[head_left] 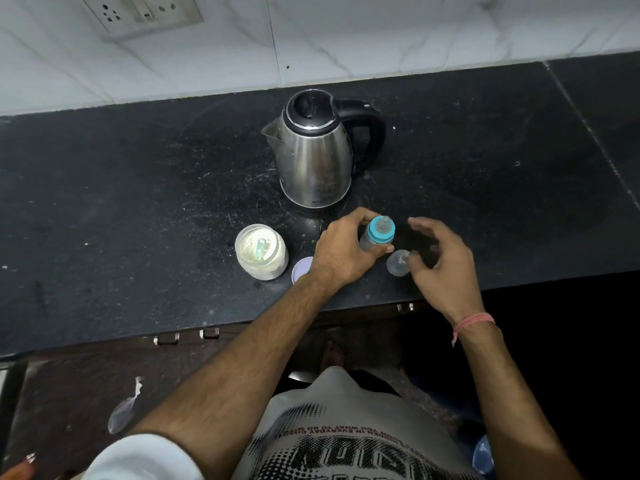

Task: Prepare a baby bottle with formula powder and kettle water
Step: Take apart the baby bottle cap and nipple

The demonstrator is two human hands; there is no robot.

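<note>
Head view. Step, as I judge it: teat ring still on; next I must unscrew it.
Bottle (375, 239): upright, near side of kettle (313, 150).
Left hand (341, 252): curled round bottle.
Right hand (440, 254): loosely spread, fingertips at clear cap (397, 263); contact unclear.
Powder jar (261, 252): open, left.

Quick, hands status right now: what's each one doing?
Left hand: grips the baby bottle upright on the counter.
Right hand: open, fingers loosely curled above the clear cap, holding nothing.
</note>
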